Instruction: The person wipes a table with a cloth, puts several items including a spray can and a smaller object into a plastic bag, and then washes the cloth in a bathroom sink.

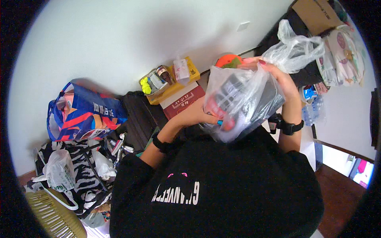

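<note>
In front of my chest I hold up a clear plastic bag (248, 105) with both hands. Through its film show a dark item with pale markings and something red-orange; their exact kinds are unclear. My left hand (194, 113) grips the bag's left side, its thumb in front and other fingers hidden behind. My right hand (282, 79) is closed round the bag's upper right, below the crumpled handles (295, 45), which stick out to the upper right. Black bands circle both wrists. An orange round thing with a green patch (229, 61) shows just behind the bag.
A blue patterned shopping bag (85, 113) stands left, beside a dark case (139, 115). Near the wall are a yellow box (186, 69) with small items and a red box (184, 103). A yellow-green basket (53, 214) sits lower left; a cardboard box (317, 16) is upper right.
</note>
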{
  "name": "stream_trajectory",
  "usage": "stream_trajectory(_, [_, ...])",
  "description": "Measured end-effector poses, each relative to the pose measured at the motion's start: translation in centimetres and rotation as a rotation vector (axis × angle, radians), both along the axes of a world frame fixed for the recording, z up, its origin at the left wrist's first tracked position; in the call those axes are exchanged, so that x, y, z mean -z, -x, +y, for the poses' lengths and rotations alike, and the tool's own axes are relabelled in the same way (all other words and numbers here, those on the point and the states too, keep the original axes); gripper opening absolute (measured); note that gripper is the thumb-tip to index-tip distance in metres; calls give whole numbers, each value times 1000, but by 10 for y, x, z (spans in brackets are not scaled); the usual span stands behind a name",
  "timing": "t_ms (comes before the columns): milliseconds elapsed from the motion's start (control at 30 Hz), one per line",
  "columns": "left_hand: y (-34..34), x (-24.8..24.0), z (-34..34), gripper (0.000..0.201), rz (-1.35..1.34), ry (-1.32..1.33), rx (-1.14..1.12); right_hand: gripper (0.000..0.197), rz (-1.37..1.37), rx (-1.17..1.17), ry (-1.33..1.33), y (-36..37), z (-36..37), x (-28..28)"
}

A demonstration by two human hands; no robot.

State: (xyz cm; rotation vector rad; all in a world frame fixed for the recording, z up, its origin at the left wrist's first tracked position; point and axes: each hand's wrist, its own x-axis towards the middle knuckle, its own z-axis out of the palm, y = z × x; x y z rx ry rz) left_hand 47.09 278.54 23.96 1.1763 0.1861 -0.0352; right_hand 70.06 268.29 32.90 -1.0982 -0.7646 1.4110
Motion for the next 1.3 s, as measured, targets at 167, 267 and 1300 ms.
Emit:
stream_trajectory(167, [2, -16, -4, 70, 26, -235, -159, 41, -9, -32, 27, -9, -5, -17])
stream_trajectory(267, [8, -22, -4, 56, 79, -170, -266, 26, 227, 75, -293, -7, -11, -16])
stream_trajectory(1300, [5, -20, -11, 43, -31, -252, -362, 27, 963, 60, -327, -14, 14, 14])
